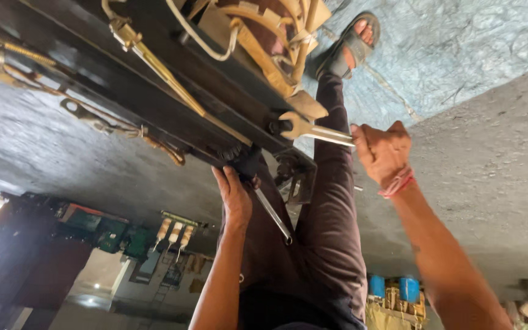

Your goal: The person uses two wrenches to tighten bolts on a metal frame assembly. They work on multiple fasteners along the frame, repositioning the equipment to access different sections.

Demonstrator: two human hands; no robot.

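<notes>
A bolt on the black frame (154, 91) is being tightened: right hand (381, 153) grips the open spanner (313, 130), left hand (234, 195) braces a second spanner (271, 214) beneath, needing steady counter-pull.

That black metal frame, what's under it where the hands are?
Under the black metal frame, the left hand holds a wrench against its underside. The right hand holds an open-end spanner on a bolt. The left palm hides the fastener there.

Silver spanner (313, 131) — black frame (154, 91)
</notes>
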